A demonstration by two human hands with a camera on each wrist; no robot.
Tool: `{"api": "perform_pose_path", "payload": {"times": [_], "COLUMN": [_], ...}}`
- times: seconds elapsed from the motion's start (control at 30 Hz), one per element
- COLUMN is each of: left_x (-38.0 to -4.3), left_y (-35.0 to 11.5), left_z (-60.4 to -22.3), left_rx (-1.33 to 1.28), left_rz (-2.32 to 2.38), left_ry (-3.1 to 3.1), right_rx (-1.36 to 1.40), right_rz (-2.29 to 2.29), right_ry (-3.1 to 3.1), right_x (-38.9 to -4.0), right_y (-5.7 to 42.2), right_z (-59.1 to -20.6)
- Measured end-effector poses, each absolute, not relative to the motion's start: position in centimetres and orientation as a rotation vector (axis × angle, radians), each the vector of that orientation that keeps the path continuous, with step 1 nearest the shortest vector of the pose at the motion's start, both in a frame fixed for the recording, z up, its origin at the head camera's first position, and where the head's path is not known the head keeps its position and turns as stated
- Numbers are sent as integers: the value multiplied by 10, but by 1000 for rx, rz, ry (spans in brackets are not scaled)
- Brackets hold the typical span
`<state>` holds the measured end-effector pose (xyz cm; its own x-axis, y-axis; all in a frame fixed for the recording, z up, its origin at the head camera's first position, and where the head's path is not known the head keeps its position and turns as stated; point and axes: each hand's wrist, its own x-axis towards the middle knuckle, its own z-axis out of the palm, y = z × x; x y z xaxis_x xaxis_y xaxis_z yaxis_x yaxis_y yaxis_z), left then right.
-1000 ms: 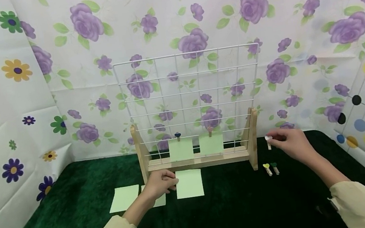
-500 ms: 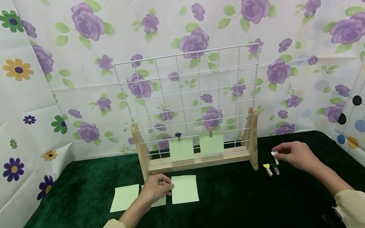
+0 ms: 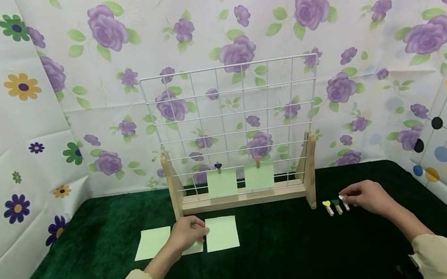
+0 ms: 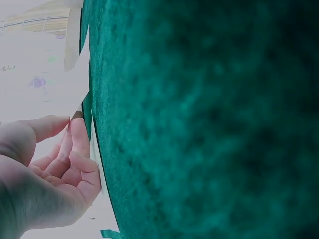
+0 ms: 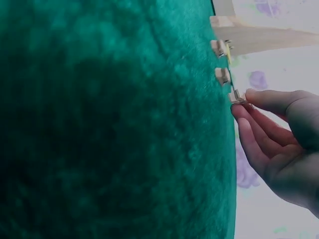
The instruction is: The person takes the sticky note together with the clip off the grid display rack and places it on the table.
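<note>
My left hand [image 3: 188, 232] pinches the left edge of a pale green paper square [image 3: 221, 233] between thumb and fingertips, low over the green cloth. Under that hand lies a second paper square [image 3: 196, 247], partly covered by it, and a third paper square [image 3: 152, 243] is further left. My right hand [image 3: 366, 196] pinches a small wooden clothespin [image 3: 346, 204] with a white heart on top. In the right wrist view this clothespin [image 5: 237, 97] is at the thumb and fingertips, right at the cloth. Left of it are a green-heart clothespin [image 3: 337, 207] and a yellow-heart clothespin [image 3: 328, 208].
Behind the papers stands a white wire grid rack [image 3: 231, 91] on a wooden base [image 3: 245, 199]. Two paper squares hang on it, one under a blue-heart clothespin [image 3: 218, 167], the other under a pink-heart clothespin [image 3: 258, 161]. Patterned sheets [image 3: 208, 27] enclose the back and sides.
The right hand has come down and nearer with the white-heart clothespin, to beside the other two. The left hand has drawn its paper square left and slightly nearer.
</note>
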<state>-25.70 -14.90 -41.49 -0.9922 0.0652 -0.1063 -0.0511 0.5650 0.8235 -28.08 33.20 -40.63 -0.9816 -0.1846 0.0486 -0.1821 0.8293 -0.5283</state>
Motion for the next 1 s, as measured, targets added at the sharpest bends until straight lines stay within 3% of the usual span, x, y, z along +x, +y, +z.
{"api": "perform_pose_path", "payload": {"times": [1.0], "left_x": [-246], "left_y": [-165], "left_z": [-404], "left_rx": [111], "left_rz": [1376], "left_ry": [2720], "right_rx": [-263], "right_rz": [-930], "right_ry": [2958], "right_x": [-283], "right_y": [340], "right_z": [-417]}}
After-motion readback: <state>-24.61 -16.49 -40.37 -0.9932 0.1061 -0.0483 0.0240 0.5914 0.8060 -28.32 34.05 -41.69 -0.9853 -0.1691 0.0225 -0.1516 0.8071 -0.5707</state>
